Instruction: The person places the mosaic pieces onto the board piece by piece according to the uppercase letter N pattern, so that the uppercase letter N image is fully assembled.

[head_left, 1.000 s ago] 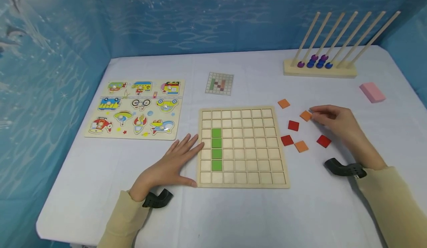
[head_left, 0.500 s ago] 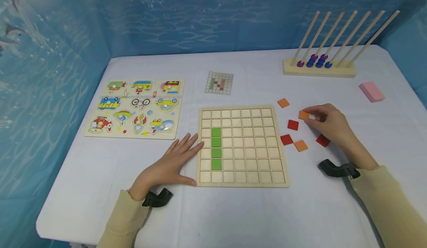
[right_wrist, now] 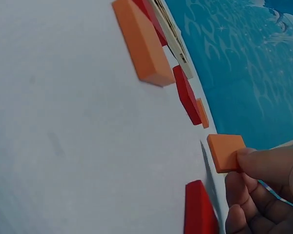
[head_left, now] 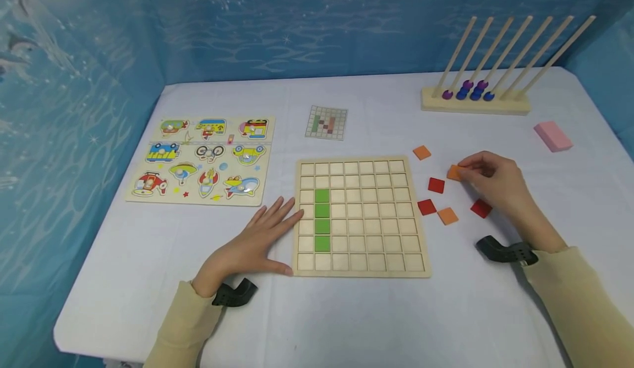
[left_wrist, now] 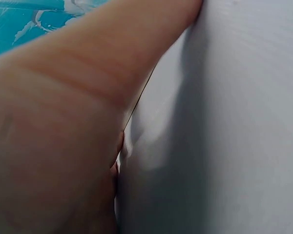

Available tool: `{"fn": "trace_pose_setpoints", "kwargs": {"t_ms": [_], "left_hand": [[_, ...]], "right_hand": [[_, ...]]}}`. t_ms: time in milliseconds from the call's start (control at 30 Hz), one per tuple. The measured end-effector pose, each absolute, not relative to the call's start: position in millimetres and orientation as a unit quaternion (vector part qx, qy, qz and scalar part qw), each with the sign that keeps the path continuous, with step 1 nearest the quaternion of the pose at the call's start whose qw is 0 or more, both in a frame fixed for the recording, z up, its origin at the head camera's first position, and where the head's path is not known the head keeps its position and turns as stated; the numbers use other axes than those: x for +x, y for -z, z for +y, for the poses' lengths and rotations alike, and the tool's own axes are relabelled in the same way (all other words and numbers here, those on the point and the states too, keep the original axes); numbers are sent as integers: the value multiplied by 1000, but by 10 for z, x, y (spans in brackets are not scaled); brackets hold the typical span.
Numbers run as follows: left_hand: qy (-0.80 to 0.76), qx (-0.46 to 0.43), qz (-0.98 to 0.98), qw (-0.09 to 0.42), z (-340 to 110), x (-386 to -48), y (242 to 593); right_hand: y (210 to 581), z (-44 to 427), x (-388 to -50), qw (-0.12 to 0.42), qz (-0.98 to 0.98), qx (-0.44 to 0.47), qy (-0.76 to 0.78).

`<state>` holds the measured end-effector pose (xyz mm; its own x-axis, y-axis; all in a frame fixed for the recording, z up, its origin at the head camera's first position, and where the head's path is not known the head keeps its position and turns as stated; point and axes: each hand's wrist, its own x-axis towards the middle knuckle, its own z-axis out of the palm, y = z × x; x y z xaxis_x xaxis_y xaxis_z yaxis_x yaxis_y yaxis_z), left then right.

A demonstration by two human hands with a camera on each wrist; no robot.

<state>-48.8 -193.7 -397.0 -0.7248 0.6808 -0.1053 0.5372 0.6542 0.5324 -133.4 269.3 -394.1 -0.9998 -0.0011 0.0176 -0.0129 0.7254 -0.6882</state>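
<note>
Between thumb and fingers, my right hand (head_left: 500, 184) pinches an orange square tile (right_wrist: 225, 152), held above the table in the right wrist view. Around it lie red tiles (head_left: 436, 185) and two more orange tiles (head_left: 448, 216). My left hand (head_left: 252, 244) lies spread with straight fingers, its fingertips touching the left edge of the wooden grid board (head_left: 364, 273). A column of green tiles (head_left: 322, 226) fills several cells in the board's second column. The left wrist view shows mostly the palm and wrist (left_wrist: 63, 126) close up.
Behind the board lies a small pattern card (head_left: 326, 123) with a coloured grid. A vehicle puzzle board (head_left: 200, 161) is at left. At the back right stand a bead rack (head_left: 475, 105) with upright pegs and a pink block (head_left: 553, 137).
My right hand has picked the orange tile up off the table by pinching it, moving left and then slightly back to the right. The left hand has stayed in place.
</note>
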Motion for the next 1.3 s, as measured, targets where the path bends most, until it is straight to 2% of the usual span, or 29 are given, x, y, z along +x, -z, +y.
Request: {"fn": "trace_pose_setpoints", "kwargs": {"t_ms": [133,300,400,533,667,833,1300], "left_hand": [[-238,340,898,149,-1939,-492,3975],[-237,338,898,152,-1939,-491,3982],[-237,335,899,154,-1937,-486,3977],[-236,334,899,154,-1928,-482,3965],[-233,337,900,151,-1925,-484,3961],[-229,338,901,151,-1922,-488,3957],[-230,335,902,146,-1926,-485,3972]], "right_hand": [[4034,2716,-1395,34,-924,12,-382],[4138,2546,-1462,72,-907,74,-408],[3941,2222,-1378,46,-884,119,-450],[3698,1811,-1256,-18,-854,167,-493],[3685,1574,-1246,-59,-849,180,-493],[3772,1447,-1263,-70,-864,180,-465],[3859,1409,-1264,-40,-880,206,-426]]}}
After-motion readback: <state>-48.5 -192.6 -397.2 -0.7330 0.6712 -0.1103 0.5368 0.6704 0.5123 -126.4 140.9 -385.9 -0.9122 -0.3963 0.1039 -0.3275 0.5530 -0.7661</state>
